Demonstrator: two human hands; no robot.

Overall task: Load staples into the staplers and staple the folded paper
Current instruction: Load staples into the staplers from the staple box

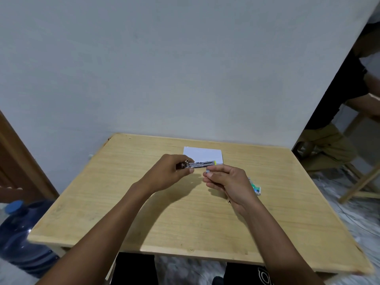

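Seen from above, two bare forearms reach in from the bottom edge of the frame over a light wooden tabletop set against a plain pale wall. Just above the centre of the frame, the left hand is closed around the back end of a small metal stapler, held above the tabletop and lying roughly level, pointing toward the right. Its silvery channel is exposed along the top, and a yellow tip shows at its right end; the rear part is hidden inside the fingers, so how far it is opened cannot be made out. Just to the right, the right hand has its fingertips pinched together on a small pale grey piece, probably a strip of staples, though it is too small and blurred to be sure. It sits just below the stapler's front end, very near it. Behind the hands, toward the far edge of the tabletop, a white folded paper lies flat, its near edge covered by the stapler and fingers. A small green and white staple box lies on the tabletop, mostly hidden behind the right hand. At lower left, a blue water jug stands on the floor, partly cut off. At the right edge, another person is seated, only partly visible.
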